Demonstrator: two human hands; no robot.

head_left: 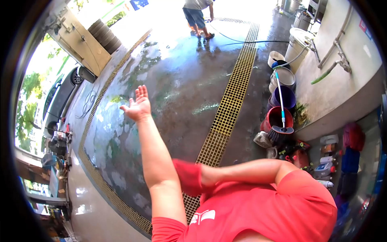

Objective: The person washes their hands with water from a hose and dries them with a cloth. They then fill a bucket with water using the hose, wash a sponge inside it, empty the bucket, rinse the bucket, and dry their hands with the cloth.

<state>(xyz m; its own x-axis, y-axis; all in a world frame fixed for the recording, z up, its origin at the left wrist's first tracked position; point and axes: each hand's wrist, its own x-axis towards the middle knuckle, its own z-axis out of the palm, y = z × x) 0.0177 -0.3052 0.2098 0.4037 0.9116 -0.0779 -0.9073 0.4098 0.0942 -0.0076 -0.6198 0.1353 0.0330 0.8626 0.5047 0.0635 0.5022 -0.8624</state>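
My left arm reaches forward over the wet floor, and my left hand [138, 108] is open with the fingers spread, palm showing and nothing in it. Bent across my chest, my right arm brings my right hand [207, 176] up to the inside of my left elbow. A red cloth [187, 176] is in that hand, pressed against or right beside the left arm. The cloth hides most of the right fingers. My red shirt [258, 205] with a white print fills the bottom of the view.
A yellow drain grating [229, 101] crosses the wet floor. Buckets [282, 97] and a long-handled brush [281, 97] line the right wall. Bottles [324, 169] stand at lower right. Farther off, another person [197, 16] stands near a hose [258, 41]. Tires [104, 36] are stacked at left, near a car [60, 97].
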